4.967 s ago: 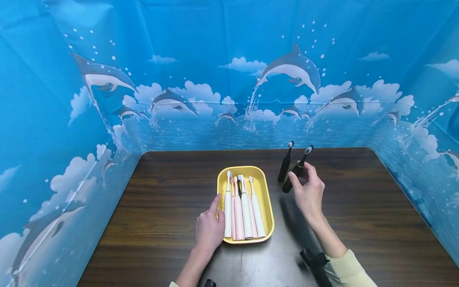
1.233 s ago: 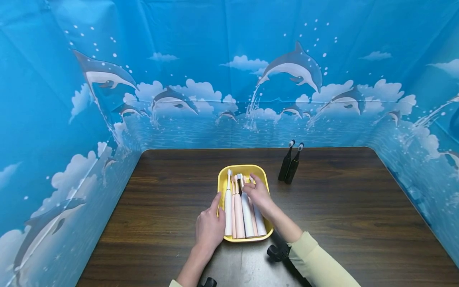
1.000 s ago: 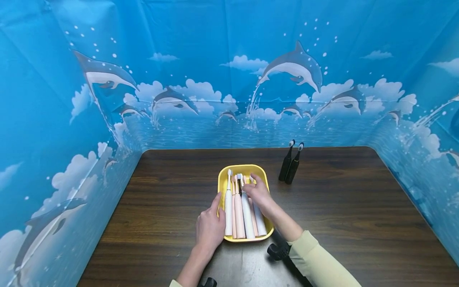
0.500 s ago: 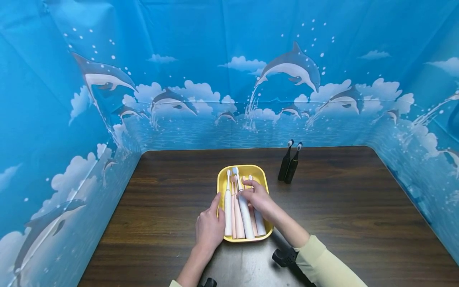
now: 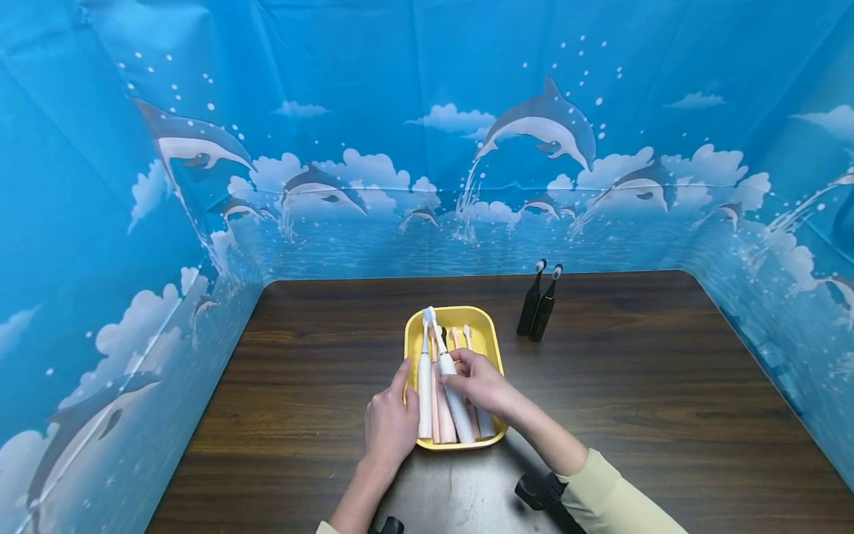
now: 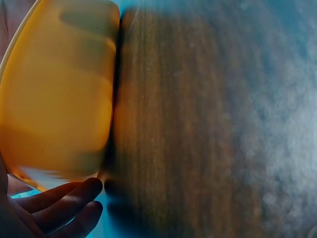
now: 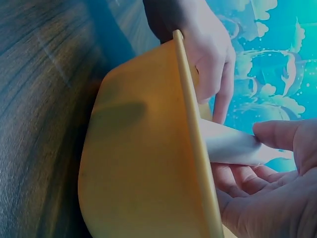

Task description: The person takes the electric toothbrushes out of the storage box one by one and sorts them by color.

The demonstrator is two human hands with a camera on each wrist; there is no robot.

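My right hand (image 5: pixel 482 384) pinches a white electric toothbrush (image 5: pixel 456 400) between thumb and fingers. Its head is lifted and leans left over the other brushes, while the handle's lower end is still inside the yellow tray (image 5: pixel 489 345). In the right wrist view, the white handle (image 7: pixel 233 144) sticks up past the tray's rim between my fingers. My left hand (image 5: pixel 392 419) holds the tray's left side, thumb at the rim. Several more toothbrushes lie in the tray, among them a white one (image 5: pixel 424 400) at the left and a pink one (image 5: pixel 443 419).
Two black electric toothbrushes, one on the left (image 5: pixel 530 311) and one on the right (image 5: pixel 543 316), stand upright side by side to the right behind the tray. The dark wooden table (image 5: pixel 307 386) ends at a blue dolphin-print backdrop (image 5: pixel 373 104).
My right hand has let go of the second black toothbrush, which now stands beside the first. It has moved to the tray and raised a white toothbrush's head leftward. My left hand has stayed.
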